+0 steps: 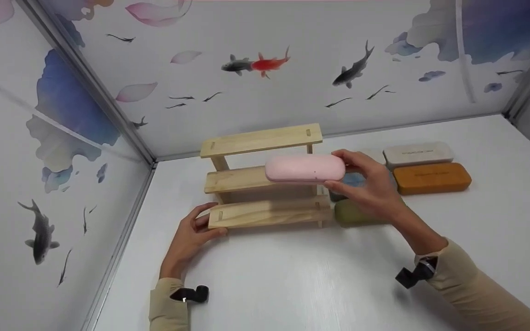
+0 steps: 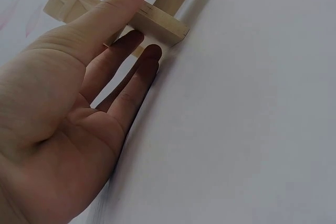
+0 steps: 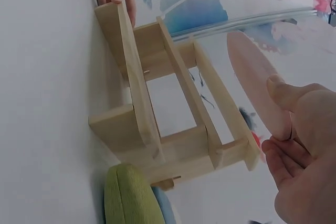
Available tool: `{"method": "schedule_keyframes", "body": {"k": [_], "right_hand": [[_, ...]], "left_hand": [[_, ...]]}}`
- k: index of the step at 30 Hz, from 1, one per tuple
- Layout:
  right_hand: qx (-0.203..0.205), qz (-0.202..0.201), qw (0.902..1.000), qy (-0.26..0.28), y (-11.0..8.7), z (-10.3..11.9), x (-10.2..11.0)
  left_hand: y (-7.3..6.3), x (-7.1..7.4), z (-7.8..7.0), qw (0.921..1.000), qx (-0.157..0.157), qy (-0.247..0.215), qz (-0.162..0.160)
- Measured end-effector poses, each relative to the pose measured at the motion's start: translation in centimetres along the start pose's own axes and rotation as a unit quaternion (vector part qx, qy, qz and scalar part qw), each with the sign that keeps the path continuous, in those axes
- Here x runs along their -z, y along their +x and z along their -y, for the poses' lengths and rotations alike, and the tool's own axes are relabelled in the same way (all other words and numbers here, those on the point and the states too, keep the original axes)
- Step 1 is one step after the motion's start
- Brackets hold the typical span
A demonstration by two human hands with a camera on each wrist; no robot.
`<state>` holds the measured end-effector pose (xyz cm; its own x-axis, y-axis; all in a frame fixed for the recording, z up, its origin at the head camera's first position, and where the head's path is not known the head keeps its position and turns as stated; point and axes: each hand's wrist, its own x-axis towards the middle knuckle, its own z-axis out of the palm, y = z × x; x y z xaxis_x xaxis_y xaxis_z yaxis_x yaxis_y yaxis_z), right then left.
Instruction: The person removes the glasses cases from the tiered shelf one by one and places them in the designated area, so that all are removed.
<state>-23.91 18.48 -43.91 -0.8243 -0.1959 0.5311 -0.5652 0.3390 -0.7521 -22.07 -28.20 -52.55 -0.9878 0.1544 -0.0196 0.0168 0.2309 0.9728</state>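
A pink glasses case (image 1: 305, 168) is held level by its right end in my right hand (image 1: 370, 184), with the thumb on the near side and the fingers behind. It overlaps the middle tier of a three-tier wooden shelf (image 1: 269, 214) in the head view. The right wrist view shows the case (image 3: 257, 82) raised off to the side of the tiers, away from the boards. My left hand (image 1: 196, 234) grips the left end of the shelf's lowest tier; its thumb (image 2: 113, 11) lies along the board and the other fingers reach round the end.
Right of the shelf lie more cases on the white table (image 1: 283, 276): olive green (image 1: 354, 214), blue (image 1: 353, 180), orange (image 1: 432, 178) and pale grey (image 1: 419, 154). My right forearm passes over the table beside them. Printed wall panels (image 1: 292, 101) stand behind and to the left.
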Motion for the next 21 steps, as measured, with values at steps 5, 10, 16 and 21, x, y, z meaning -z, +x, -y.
{"method": "schedule_keyframes", "body": {"k": [5, 10, 16, 21], "right_hand": [[-0.012, 0.001, 0.9999, -0.010, -0.7, -0.5, 1.8], [-0.016, 0.001, 0.9995, -0.028, -1.4, -0.8, 3.3], [-0.022, 0.000, 0.9980, -0.060, -2.5, -1.4, 5.3], [-0.060, -0.003, 0.9953, -0.076, -3.8, -1.9, 7.1]], "left_hand": [[0.0, 0.1, -0.1, 1.0000, -0.004, -0.005, -0.002], [-0.1, 0.2, 0.0, 1.0000, -0.001, -0.007, 0.000], [-0.1, 0.0, 0.0, 1.0000, -0.001, -0.008, -0.001], [0.0, -0.1, 0.0, 1.0000, 0.001, -0.002, -0.001]]}}
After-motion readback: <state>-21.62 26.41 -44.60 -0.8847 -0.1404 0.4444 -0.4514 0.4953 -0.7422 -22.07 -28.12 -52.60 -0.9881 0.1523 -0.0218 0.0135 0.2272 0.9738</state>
